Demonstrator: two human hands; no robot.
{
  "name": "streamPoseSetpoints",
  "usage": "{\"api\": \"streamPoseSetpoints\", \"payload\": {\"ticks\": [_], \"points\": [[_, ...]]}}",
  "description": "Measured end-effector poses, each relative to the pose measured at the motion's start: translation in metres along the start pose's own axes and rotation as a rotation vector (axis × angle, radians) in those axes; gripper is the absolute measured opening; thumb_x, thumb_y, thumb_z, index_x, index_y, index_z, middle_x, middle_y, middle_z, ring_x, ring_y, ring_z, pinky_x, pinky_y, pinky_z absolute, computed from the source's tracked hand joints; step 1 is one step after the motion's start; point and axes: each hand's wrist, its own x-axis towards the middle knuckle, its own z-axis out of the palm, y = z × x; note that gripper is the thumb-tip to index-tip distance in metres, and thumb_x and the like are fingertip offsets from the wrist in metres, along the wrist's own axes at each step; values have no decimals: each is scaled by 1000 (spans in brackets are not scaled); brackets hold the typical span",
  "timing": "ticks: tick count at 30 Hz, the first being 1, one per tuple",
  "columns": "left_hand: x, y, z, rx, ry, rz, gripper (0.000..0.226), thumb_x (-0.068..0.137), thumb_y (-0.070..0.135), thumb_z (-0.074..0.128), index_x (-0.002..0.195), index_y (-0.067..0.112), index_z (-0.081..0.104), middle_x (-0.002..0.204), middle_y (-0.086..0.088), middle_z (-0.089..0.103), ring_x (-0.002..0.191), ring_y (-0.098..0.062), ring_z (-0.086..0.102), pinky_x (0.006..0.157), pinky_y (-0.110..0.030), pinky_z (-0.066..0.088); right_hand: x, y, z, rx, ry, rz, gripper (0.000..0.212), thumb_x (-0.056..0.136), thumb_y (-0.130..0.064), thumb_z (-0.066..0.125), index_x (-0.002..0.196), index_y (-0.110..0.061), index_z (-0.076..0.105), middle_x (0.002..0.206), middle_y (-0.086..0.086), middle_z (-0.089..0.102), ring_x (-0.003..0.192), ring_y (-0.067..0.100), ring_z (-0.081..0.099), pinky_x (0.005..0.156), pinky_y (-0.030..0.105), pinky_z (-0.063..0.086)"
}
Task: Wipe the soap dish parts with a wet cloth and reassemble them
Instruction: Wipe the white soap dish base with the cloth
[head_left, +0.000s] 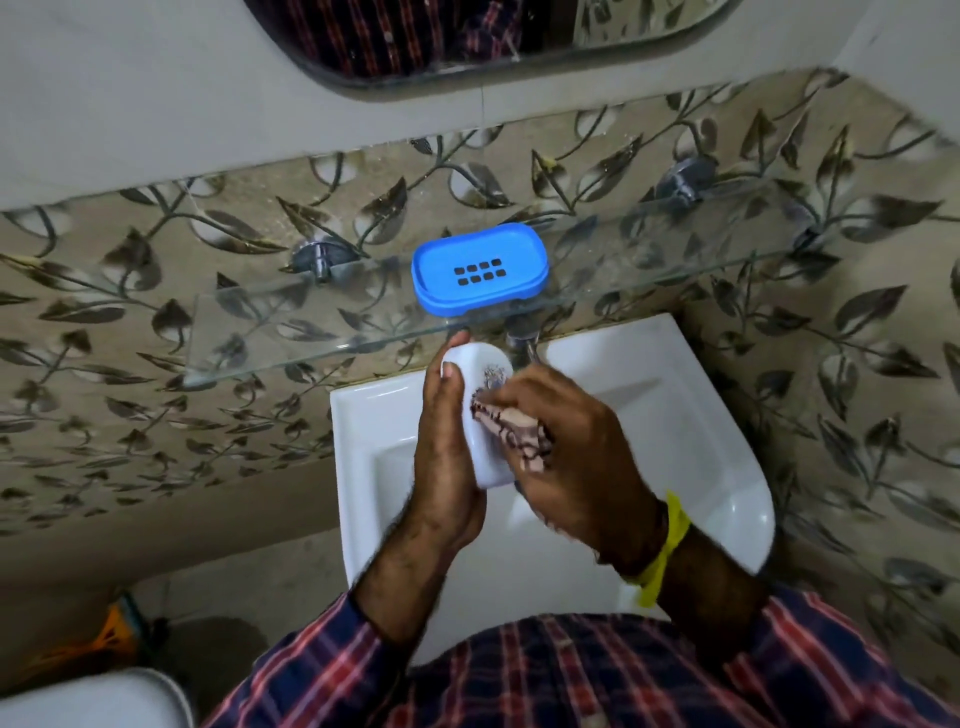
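— What are you holding there?

— My left hand (441, 447) is gripping the white soap dish base (480, 415) over the white sink (675, 415), thumb on its far rim and palm curled around its near end.

— And the other hand?

— My right hand (571, 457) is pinching a patterned wet cloth (511, 423) and pressing it into the base.

— Where is the other part?

— The blue slotted tray (480, 267) is sitting on the glass shelf (260, 327), at twelve o'clock from my hands.
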Motion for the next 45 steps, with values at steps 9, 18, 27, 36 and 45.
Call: {"api": "streamPoseSetpoints", "payload": {"ticks": [9, 18, 27, 36, 45], "points": [[-1, 6, -1, 7, 50, 3, 40, 106, 41, 38, 139, 24, 54, 129, -14, 64, 110, -25, 64, 98, -43, 53, -20, -14, -2, -19, -74, -12, 27, 82, -6, 71, 108, -14, 71, 105, 2, 66, 104, 20, 67, 79, 39, 58], [-3, 6, -1, 13, 92, 4, 54, 92, 53, 53, 140, 29, 55, 136, -10, 62, 119, -32, 61, 100, -46, 50, -40, -14, -7, -61, -105, -15, 24, 83, -12, 70, 107, -10, 70, 105, 5, 67, 99, 24, 69, 73, 40, 60], [-8, -5, 3, -31, 115, -45, 62, 92, 55, 54, 146, 27, 50, 147, -15, 56, 131, -36, 55, 111, -51, 45, -42, -8, -15, -195, -63, 10, 29, 77, -11, 70, 106, -14, 71, 105, 5, 69, 93, 27, 70, 68, 39, 60], [-26, -9, 0, -12, 112, -84, 67, 94, 55, 51, 147, 15, 49, 145, -21, 56, 131, -36, 56, 105, -45, 52, -36, -9, -13, -176, -19, 94, 33, 72, -11, 71, 104, -17, 71, 103, 0, 68, 91, 27, 69, 68, 40, 58], [-42, -4, -4, 65, 22, -51, 68, 99, 51, 46, 150, 6, 41, 147, -23, 52, 135, -35, 53, 106, -44, 49, -13, -16, -9, -126, 27, 93, 36, 69, -11, 61, 103, -17, 71, 99, 0, 66, 89, 27, 67, 69, 41, 56]]}}
